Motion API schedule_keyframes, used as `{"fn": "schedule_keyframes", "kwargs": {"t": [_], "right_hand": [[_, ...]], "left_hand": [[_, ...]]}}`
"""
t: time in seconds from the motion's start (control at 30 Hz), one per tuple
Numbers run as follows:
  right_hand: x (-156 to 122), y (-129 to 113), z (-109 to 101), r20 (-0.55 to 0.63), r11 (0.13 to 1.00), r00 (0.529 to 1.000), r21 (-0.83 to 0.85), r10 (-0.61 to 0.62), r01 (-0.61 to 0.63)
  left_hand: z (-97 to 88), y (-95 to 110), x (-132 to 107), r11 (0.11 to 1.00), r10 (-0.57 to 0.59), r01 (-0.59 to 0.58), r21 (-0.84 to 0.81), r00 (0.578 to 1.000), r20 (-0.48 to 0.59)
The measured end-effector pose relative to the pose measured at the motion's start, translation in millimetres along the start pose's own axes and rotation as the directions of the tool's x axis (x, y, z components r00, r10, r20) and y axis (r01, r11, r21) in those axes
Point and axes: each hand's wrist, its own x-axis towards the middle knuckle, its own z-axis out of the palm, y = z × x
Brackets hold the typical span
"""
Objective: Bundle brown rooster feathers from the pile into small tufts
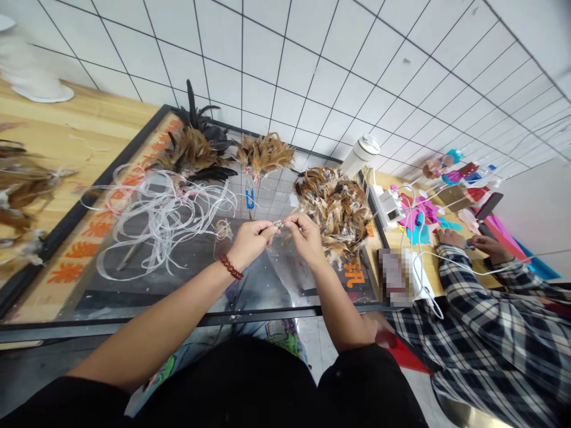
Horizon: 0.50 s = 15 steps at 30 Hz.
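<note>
My left hand (252, 242), with a red bead bracelet at the wrist, pinches a small pale wisp (279, 224) between thumb and finger. The wisp looks like the stem end of a feather, though it is too small to be sure. My right hand (307, 239) pinches its other end, close beside the left fingertips. To the right lies a heap of brown and white feathers (334, 205). Beyond my hands are a tied bunch of brown feathers (267, 153) and blue thread snips (250, 198). A tangle of clear plastic strip (165, 223) spreads to the left.
A bunch of brown and black feathers (191, 148) lies behind the strip. More feathers (22, 196) rest at far left. A white bottle (360, 156), a power strip (386, 207) and cables stand right. A co-worker's plaid sleeve (468, 297) is at the neighbouring table.
</note>
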Motion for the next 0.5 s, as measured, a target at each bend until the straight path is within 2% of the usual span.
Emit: {"fn": "schedule_keyframes", "kwargs": {"t": [0.07,0.13,0.2,0.27,0.33,0.4,0.47,0.5], "right_hand": [[0,4,5,0.040,0.991,0.994,0.093,0.098,-0.101],[0,9,10,0.060,0.935,0.980,0.295,0.189,-0.198],[1,12,10,0.050,0.840,0.968,0.488,0.245,-0.237],[2,14,4,0.008,0.820,0.963,0.522,0.268,-0.233],[0,14,-6,-0.027,0.919,0.973,0.335,0.230,-0.208],[-5,11,-17,0.011,0.991,0.991,-0.022,0.130,-0.130],[-11,8,-23,0.137,0.944,0.990,-0.331,0.044,0.004],[-14,6,-24,0.208,0.904,0.978,-0.422,0.020,0.071]], "left_hand": [[0.9,2,-1,1.000,0.009,-0.009,-0.002,1.000,0.019],[2.4,4,-2,1.000,-0.009,0.010,-0.013,1.000,0.023],[3.3,5,-2,0.998,-0.055,0.055,-0.033,0.998,0.000],[2.6,6,0,0.992,-0.099,0.095,-0.081,0.994,-0.049],[0.0,5,4,0.981,-0.128,0.112,-0.158,0.987,-0.101],[-3.2,4,9,0.965,-0.151,0.116,-0.234,0.979,-0.138],[-5.6,4,11,0.953,-0.170,0.121,-0.279,0.973,-0.156],[-6.1,4,11,0.950,-0.174,0.123,-0.289,0.972,-0.160]]}}
